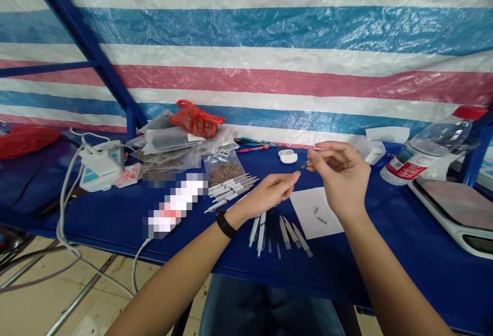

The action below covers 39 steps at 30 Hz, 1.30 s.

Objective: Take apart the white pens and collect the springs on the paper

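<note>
Over the blue table [418, 259]: thin pen part [304, 166]
Left hand [272, 192]: pinching low end; best kept still
Right hand [342, 174]: pinching top end; gently, straight

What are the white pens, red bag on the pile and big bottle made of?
White pens: probably smooth plastic, from their even white barrels; the grey parts could be metal.
Red bag: seemingly thin, glossy plastic, being crinkled and shiny.
Bottle: likely clear, shiny plastic, as it's see-through.

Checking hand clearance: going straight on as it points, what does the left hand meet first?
Likely the right hand, farther along the slim rod that the left hand holds; depth is unclear from one view.
</note>
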{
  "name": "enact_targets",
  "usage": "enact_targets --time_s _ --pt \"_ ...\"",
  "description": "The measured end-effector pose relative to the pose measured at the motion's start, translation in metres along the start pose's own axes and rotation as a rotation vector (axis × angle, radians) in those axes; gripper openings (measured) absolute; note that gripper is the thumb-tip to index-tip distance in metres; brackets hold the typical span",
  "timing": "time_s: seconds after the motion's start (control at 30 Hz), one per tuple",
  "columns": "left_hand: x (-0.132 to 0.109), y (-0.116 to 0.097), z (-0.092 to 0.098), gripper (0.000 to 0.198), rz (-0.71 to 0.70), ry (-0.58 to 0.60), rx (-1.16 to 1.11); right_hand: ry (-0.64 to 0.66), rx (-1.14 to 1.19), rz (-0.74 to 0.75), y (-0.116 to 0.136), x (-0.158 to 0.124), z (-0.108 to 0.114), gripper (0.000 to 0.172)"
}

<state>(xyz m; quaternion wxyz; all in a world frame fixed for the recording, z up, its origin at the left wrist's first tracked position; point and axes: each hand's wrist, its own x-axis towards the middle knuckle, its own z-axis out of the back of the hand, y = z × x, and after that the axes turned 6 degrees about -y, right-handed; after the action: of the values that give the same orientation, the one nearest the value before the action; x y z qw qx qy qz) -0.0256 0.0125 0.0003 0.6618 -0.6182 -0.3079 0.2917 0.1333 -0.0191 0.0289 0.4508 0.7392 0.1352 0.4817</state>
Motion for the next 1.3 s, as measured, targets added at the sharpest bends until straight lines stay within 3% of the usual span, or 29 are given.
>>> enact_targets --time_s 0.5,0.7,1.07,1.3 --pt "0.000 -0.001 -0.001 0.057 -0.021 -0.017 0.051 0.036 -0.071 0.018 0.000 -0.001 0.001 0.014" --pt "0.002 -0.001 -0.002 0.055 -0.079 -0.087 0.103 0.207 -0.144 -0.041 -0.006 -0.004 0.000 0.021" --pt "0.000 -0.003 -0.001 0.053 -0.119 -0.089 0.156 -0.103 -0.058 0.078 -0.001 0.005 0.004 0.014" --pt "0.001 -0.002 -0.002 0.053 -0.111 -0.117 0.145 0.061 -0.070 0.017 -0.005 0.002 0.004 0.016"
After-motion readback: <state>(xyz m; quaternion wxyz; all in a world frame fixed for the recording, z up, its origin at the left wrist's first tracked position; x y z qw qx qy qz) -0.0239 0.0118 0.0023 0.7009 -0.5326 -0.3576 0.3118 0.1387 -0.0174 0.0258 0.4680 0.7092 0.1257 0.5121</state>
